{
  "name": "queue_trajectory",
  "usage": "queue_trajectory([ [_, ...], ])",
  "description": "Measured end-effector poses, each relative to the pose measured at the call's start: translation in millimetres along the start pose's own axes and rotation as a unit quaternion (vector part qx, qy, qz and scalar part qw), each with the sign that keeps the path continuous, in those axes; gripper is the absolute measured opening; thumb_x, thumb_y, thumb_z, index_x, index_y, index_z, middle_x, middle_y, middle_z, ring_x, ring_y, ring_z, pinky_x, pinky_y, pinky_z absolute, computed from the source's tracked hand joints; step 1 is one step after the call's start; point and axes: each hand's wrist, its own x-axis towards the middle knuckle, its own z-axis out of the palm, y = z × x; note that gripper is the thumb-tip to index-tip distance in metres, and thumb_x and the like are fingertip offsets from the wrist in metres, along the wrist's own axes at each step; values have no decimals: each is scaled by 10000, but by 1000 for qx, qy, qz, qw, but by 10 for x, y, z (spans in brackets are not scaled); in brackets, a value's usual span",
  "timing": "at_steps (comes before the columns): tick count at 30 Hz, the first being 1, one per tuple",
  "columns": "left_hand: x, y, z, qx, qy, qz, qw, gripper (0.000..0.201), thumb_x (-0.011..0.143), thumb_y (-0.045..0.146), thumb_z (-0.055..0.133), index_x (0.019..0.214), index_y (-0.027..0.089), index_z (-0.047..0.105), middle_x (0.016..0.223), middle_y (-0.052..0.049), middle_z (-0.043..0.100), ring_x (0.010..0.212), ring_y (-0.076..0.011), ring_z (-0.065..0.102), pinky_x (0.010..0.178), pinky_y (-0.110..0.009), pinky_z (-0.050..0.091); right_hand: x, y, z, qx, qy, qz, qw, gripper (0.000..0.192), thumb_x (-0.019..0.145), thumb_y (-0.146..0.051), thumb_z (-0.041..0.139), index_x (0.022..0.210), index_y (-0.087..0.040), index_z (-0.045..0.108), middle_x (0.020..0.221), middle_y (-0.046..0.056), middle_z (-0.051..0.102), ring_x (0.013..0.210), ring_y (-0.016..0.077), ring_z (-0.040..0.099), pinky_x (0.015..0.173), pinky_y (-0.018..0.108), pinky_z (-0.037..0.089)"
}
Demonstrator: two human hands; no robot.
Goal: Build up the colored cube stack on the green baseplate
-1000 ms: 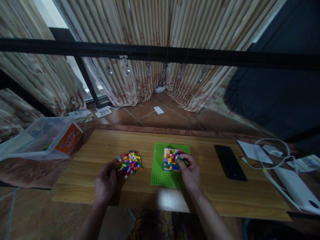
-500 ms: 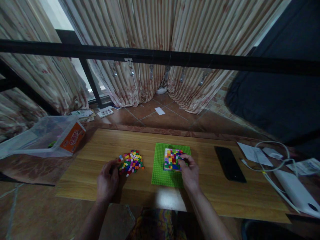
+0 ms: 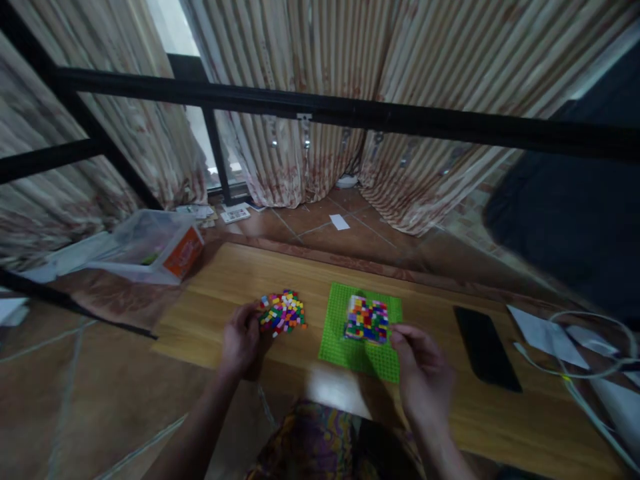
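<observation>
A loose pile of small coloured building bricks [image 3: 283,313] lies on the wooden table. My left hand [image 3: 241,339] rests at the pile's left side with its fingers curled together; what they hold, if anything, is hidden. To the right lies a green baseplate [image 3: 333,337], bearing a square block of tightly packed multicoloured bricks [image 3: 367,320]. Beside the block's right edge, above the plate's right border, my right hand [image 3: 427,373] has thumb and forefinger pinched together. Anything between those fingertips is too small and blurred to make out.
A black phone [image 3: 487,348] lies right of the baseplate, then white paper [image 3: 545,335] and a looped white cable [image 3: 595,377]. A clear plastic box [image 3: 135,257] with an orange label stands beyond the table's left end. A dark metal rail [image 3: 320,110] crosses beyond the table.
The whole view has shifted and tilted as my head turned left. My right hand has drawn back from the top of the brick block to its right side. The left hand remains by the pile.
</observation>
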Motion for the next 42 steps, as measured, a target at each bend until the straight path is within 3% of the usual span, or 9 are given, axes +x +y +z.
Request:
queue_trajectory([
  [2,-14,8,9,-9,6,3,1000,289,822,206,424,996,174,653,1020,-83,695,964,-210,647,913,-366,520,-216,-2,146,-37,-107,-19,993,207,818,-389,644,921,-222,711,940,44,726,876,194,654,781,306,498],
  [5,-31,1,26,-22,11,4,1000,291,824,172,424,1002,174,656,1009,-76,690,952,-194,642,906,-355,520,-476,96,392,-88,-270,-64,957,183,874,-346,573,931,-243,713,929,37,717,868,187,657,744,278,501],
  [8,-48,2,35,-38,16,7,999,294,824,145,428,1001,177,660,992,-72,687,927,-183,642,889,-344,523,-546,225,627,-136,-333,-114,926,196,903,-286,511,947,-241,697,913,36,698,851,176,649,749,274,497],
  [18,-55,21,24,-44,13,7,999,316,809,90,428,1018,160,654,974,-73,673,886,-172,638,855,-311,520,-422,319,1236,-281,-340,-222,870,204,908,-211,489,964,-230,684,929,43,651,885,193,614,807,303,453],
  [29,-62,25,16,-55,14,6,998,306,819,102,415,998,175,652,930,-68,670,863,-176,635,836,-326,524,-447,286,1316,-316,-325,-260,853,173,910,-194,501,940,-229,668,916,45,640,896,205,590,801,307,429],
  [37,-52,-51,40,-59,16,11,998,345,779,66,410,999,176,651,957,-66,681,916,-181,639,879,-343,521,-505,178,1623,-388,-297,-299,820,156,863,-253,581,991,-215,662,1018,115,638,951,277,568,816,384,438],
  [42,-60,-61,49,-60,15,13,998,338,774,62,410,982,177,651,949,-69,682,931,-184,640,882,-343,522,-517,147,1659,-417,-292,-294,809,170,838,-186,565,982,-202,652,1025,135,637,954,293,564,813,400,436],
])
